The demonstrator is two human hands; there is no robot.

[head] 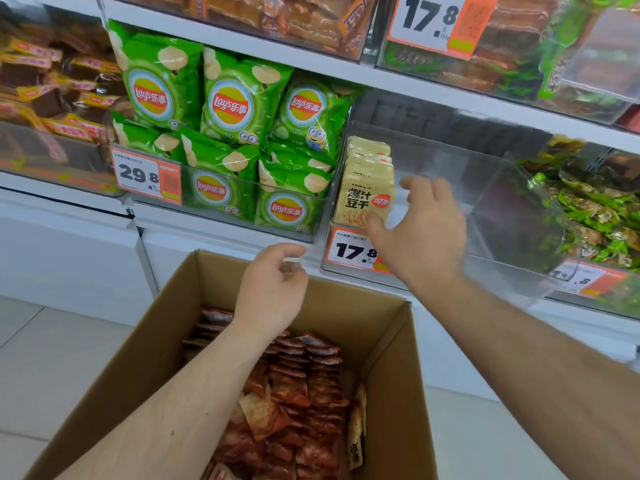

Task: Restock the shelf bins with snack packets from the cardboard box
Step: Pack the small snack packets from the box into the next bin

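My left hand [273,289] hangs over the far edge of the cardboard box [114,372], fingers loosely curled and holding nothing. Below it the box is well filled with reddish-brown snack packets [304,382], packed in rough rows, with a paler one on edge against the right wall.

My right hand [420,230] is up at the clear shelf bin [485,188]. Its fingers are spread, and the thumb touches the front beige packet [363,199]; the blur keeps me from telling whether it is pinched or merely steadied. I judge this to be the settling of a row. To do it well I would press the stack flat against the left wall, labels outward and upright, so the next handful slots in beside it.

That bin holds only this short row of beige packets along its left side; the rest of it is bare plastic. Left of it, the neighbouring bin is crammed with green crisp bags [242,133]. To the right, another bin holds small green-wrapped sweets [592,216]. The shelf above carries brown and orange packs [298,19].
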